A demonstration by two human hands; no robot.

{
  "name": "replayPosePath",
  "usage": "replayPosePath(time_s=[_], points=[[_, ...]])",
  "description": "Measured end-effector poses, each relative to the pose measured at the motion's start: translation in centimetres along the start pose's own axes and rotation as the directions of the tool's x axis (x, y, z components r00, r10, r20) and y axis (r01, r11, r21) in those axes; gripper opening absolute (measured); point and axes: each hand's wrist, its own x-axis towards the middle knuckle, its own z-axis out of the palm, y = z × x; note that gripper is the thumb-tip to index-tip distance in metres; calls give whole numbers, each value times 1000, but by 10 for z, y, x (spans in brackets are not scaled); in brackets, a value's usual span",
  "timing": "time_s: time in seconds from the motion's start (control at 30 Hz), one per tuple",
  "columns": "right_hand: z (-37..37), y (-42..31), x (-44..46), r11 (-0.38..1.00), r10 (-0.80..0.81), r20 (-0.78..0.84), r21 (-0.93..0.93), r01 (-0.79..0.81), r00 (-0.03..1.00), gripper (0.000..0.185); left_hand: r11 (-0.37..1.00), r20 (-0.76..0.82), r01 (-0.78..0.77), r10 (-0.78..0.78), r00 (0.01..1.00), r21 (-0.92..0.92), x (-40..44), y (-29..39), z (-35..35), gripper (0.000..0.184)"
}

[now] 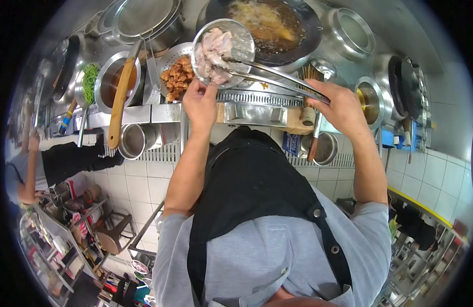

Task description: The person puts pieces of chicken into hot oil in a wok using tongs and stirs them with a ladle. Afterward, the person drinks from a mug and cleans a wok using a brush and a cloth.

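Observation:
My left hand point(200, 105) grips the near rim of a metal bowl point(241, 38), which is tilted beside the wok. Pale raw meat pieces point(216, 48), which look like chicken, lie in the bowl. In my right hand point(341, 105) are long metal tongs point(282, 77), their tips reaching into the bowl at the meat. Behind the bowl, a large dark wok point(310, 25) holds bubbling oil with golden food point(267, 23) frying in it. Left of the bowl, browned fried chunks point(177, 77) sit in a perforated strainer point(185, 49), partly hidden by the bowl.
A wooden-handled strainer point(123, 100) sticks out over the counter edge near a pot of brown liquid point(111, 82). Green vegetable strips point(89, 82) are at the left. On the right stand a pot of yellow oil point(369, 100) and a bamboo brush point(310, 77). Another person point(29, 171) stands at far left.

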Motion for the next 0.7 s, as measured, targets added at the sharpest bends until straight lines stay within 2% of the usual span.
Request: replayPosePath(time_s=[0.03, 0.1, 0.13, 0.23, 0.33, 0.43, 0.53, 0.7], points=[[-2, 0, -1, 1000, 21, 0, -22, -21, 1000, 44, 1000, 4, 6, -6, 1000, -5, 3, 4, 3, 18], [-4, 9, -7, 998, 51, -17, -25, -51, 999, 44, 972, -40, 34, -45, 998, -234, 5, 8, 9, 21], [-7, 17, -10, 992, 120, -18, 52, -119, 993, 44, 939, -59, 44, -68, 996, -342, 7, 9, 10, 23], [-15, 54, -13, 925, 306, -32, 247, -289, 951, 44, 929, -59, 83, -111, 992, -362, 10, -10, 3, 20], [-12, 102, 16, 928, 372, -86, 17, -372, 924, 48, 923, -71, 114, -151, 986, -368, 4, -7, -3, 20], [8, 151, 64, 906, 396, -117, -114, -408, 911, 55, 919, -64, 117, -152, 986, -377, 0, -2, -6, 20], [25, 173, 105, 850, 488, -102, -173, -498, 867, 60, 925, -58, 122, -153, 987, -359, -3, 4, -10, 19], [36, 189, 125, 854, 485, -169, -122, -506, 858, 63, 915, -42, 110, -137, 990, -389, -3, 6, -10, 17]])
